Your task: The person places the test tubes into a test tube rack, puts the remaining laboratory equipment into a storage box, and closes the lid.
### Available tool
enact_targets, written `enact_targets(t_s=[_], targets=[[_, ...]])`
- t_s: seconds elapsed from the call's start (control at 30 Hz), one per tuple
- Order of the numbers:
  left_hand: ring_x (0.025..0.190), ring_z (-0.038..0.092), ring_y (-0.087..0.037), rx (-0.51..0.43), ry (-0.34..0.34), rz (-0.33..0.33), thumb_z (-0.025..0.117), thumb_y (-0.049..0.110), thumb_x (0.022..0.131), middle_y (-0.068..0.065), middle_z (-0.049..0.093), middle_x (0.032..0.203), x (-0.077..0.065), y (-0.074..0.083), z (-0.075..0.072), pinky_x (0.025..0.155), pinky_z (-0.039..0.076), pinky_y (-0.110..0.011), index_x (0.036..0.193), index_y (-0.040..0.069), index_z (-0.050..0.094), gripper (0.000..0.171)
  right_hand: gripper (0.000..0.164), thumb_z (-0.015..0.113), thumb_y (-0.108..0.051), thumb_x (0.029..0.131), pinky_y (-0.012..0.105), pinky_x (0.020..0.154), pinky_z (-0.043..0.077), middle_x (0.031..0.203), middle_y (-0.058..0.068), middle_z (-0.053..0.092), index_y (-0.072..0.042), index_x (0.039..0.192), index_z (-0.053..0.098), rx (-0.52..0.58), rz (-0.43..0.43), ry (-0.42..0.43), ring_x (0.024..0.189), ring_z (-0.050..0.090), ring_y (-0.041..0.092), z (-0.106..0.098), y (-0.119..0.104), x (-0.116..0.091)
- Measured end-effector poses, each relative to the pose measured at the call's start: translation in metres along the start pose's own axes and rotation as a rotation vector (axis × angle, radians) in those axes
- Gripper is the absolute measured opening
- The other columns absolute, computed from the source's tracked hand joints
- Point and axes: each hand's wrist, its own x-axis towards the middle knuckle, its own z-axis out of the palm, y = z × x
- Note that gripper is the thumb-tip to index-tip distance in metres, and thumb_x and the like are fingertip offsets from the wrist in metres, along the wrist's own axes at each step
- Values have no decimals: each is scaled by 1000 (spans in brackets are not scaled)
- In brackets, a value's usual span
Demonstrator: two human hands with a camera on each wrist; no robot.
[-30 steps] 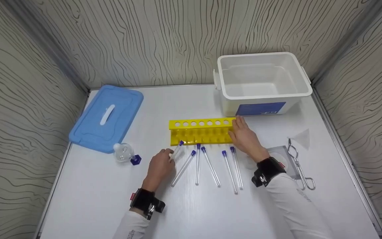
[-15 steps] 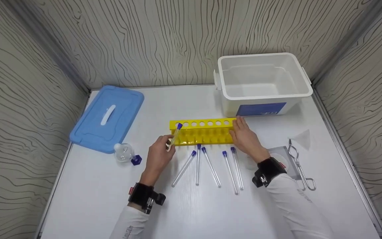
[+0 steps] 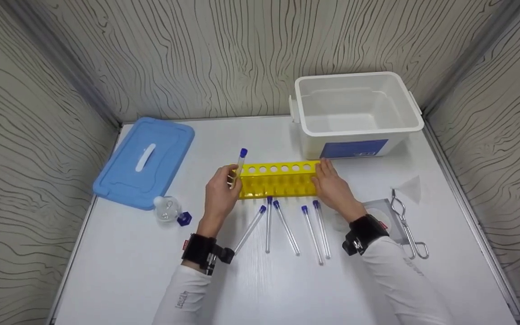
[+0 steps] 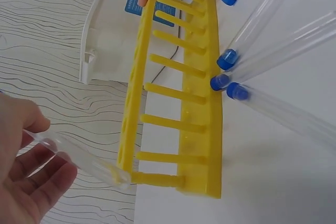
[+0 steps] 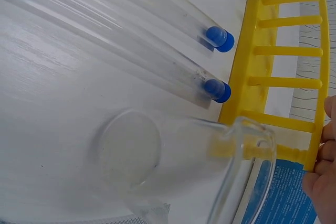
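My left hand pinches a clear test tube with a blue cap, tilted over the left end of the yellow test tube rack. In the left wrist view the tube's rounded bottom overlaps the end of the rack's top bar. At the opposite end, my right hand holds the rack's top bar between fingers and thumb. Several capped test tubes lie in front of the rack, caps toward it. A glass beaker lies by the rack's right end, close to my right wrist.
Behind on the right stands a white tub; its blue lid lies at the left. Near the lid is a glass bulb with a blue hexagonal piece. Crucible tongs, a clear funnel and a gauze square lie right.
My left hand has lifted the test tube from the table in front of the rack, moving it up and away to the rack's left end. My right hand stays on the rack.
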Motion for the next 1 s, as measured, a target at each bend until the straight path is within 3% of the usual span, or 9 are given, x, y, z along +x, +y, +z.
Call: enact_targets(t_s=[0.13, 0.33, 0.6, 1.0], targets=[[90, 64, -20, -54, 10, -25, 65, 12, 92, -8, 68, 104, 9, 4, 1, 86, 60, -34, 125, 10, 63, 33, 60, 33, -29, 107, 54, 122, 23, 164, 27, 14, 8, 153, 22, -15, -13, 9, 154, 12, 41, 0, 1, -1], [93, 66, -19, -104, 46, 5, 66, 13, 93, -8, 69, 107, 23, 8, -1, 90, 59, -32, 125, 10, 63, 32, 59, 33, -29, 107, 53, 123, 21, 164, 27, 14, 8, 153, 23, -22, -11, 0, 154, 12, 41, 0, 0, 0], [95, 67, -20, -144, 41, 5, 66, 13, 93, -9, 68, 108, 39, 8, 1, 93, 58, -33, 124, 10, 62, 31, 60, 35, -30, 107, 52, 123, 21, 165, 24, 14, 5, 154, 22, -21, 9, -7, 154, 12, 39, 1, -1, 1], [107, 68, -22, -164, 8, -64, 65, 15, 95, -9, 69, 118, 45, 1, 10, 100, 55, -36, 125, 11, 61, 31, 61, 34, -31, 107, 52, 123, 19, 166, 23, 11, 4, 155, 20, -16, 23, -17, 155, 10, 38, 0, -1, 0]])
